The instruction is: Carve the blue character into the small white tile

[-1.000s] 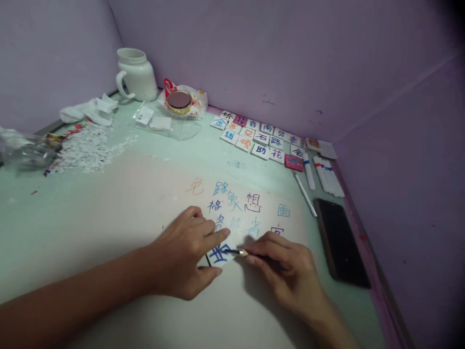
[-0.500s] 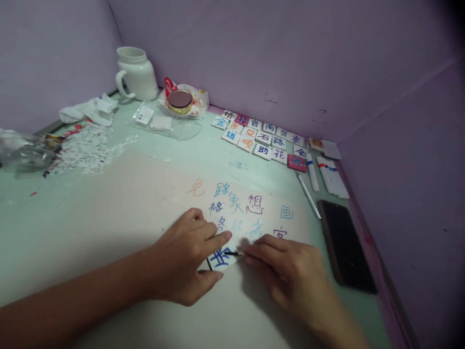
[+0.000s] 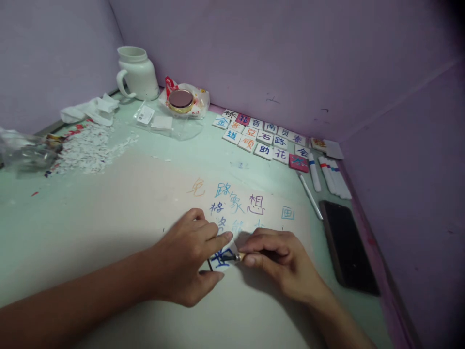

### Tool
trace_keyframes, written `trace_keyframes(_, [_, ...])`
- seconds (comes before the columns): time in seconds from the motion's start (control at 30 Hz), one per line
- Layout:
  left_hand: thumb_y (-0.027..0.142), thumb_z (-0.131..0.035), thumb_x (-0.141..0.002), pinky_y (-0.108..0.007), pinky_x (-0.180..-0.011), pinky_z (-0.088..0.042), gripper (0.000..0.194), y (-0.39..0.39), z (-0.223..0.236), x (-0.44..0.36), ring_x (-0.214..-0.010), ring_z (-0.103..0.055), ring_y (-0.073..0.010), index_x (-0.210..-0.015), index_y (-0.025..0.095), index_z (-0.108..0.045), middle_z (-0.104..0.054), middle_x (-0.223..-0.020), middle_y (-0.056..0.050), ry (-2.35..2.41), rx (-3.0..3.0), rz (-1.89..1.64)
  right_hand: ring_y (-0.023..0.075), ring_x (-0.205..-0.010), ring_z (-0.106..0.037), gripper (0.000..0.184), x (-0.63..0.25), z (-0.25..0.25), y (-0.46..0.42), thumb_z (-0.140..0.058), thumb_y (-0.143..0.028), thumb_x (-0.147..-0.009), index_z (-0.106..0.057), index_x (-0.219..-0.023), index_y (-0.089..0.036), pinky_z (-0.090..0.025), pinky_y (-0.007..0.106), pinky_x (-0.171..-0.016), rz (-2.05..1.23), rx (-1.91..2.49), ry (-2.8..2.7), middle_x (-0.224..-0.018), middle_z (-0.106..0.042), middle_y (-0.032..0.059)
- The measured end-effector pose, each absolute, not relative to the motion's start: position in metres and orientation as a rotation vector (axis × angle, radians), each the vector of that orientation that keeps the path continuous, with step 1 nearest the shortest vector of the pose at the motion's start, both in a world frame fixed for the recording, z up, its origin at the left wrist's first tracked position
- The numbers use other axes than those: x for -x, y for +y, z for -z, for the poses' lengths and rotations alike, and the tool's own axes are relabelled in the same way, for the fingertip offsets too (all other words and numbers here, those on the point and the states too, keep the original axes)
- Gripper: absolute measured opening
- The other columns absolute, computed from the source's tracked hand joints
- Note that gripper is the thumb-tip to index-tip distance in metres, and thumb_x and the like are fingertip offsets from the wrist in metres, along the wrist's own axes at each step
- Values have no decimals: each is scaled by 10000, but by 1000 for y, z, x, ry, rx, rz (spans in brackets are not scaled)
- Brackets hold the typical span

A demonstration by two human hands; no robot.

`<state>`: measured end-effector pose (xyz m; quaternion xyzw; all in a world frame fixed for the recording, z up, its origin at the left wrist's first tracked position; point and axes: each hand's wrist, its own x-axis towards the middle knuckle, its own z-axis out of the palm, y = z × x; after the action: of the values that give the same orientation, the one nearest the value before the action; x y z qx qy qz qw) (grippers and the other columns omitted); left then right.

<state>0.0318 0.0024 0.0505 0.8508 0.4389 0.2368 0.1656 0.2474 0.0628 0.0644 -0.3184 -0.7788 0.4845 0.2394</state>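
Note:
My left hand (image 3: 194, 257) grips a small white carving block (image 3: 215, 266) between thumb and forefinger, on the pale board. A blue Chinese character is drawn on the block's face, partly covered by the fingers and the tool. From the right, my right hand (image 3: 281, 259) is closed around a slim carving knife (image 3: 232, 257), its fingers pinching close to the metal collar. The dark blade points left and lies over the blue strokes; whether it cuts into them I cannot tell. Most of the handle is hidden in the hand.
Coloured characters (image 3: 256, 203) are written on the board. Several lettered blocks (image 3: 264, 151) stand in rows behind, with markers (image 3: 329, 174) and a phone (image 3: 348, 247) at right. At left lie white shavings (image 3: 85, 150); a white mug (image 3: 140, 72) and a lidded tin (image 3: 180, 100) stand behind.
My right hand has rolled and lifted slightly, changing the knife's angle. The blade has shifted a little down and left over the character. My left hand stays put on the block.

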Motion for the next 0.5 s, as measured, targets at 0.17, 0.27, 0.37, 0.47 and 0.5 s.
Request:
trace_keyframes(0.17, [240,-582,-781,-456,-855,-392,439,2,-53,-31,-738,-520,-208,-1199,108,-558,-569,-806,-62,1240,-2422,-659,155,-612,-659,85,-255,-58,59,-684,-259,-794,-748,-806,-204,-513,245,-536,-1223,1052,-1856,-701,-727,30])
trace_keyframes(0.27, [226,-598,-759,-464,-861,-385,475,1,-54,-31,-748,-524,-215,-1216,109,-539,-569,-826,-62,1244,-2410,-642,131,-540,-626,81,-269,-53,54,-683,-259,-794,-752,-803,-216,-494,213,-477,-1111,1160,-1787,-658,-701,7])
trace_keyframes(0.37, [205,-610,-727,-467,-847,-386,524,0,-55,-32,-775,-525,-228,-1231,112,-504,-575,-871,-68,1275,-2387,-644,127,-629,-654,84,-277,-48,45,-673,-217,-811,-744,-839,-252,-523,204,-566,-999,1176,-1810,-720,-713,-14])
trace_keyframes(0.47, [207,-605,-726,-462,-810,-391,503,-1,-57,-33,-817,-520,-252,-1208,120,-493,-580,-932,-90,1287,-2405,-642,128,-706,-667,120,-277,-46,36,-657,-181,-832,-720,-886,-267,-524,202,-612,-930,1164,-1880,-780,-718,-23])
trace_keyframes(0.5, [213,-600,-731,-463,-803,-391,484,-1,-57,-33,-832,-520,-261,-1194,122,-492,-580,-950,-100,1289,-2416,-649,131,-728,-670,135,-276,-47,34,-649,-168,-839,-711,-909,-266,-527,209,-629,-924,1157,-1919,-801,-718,-20])
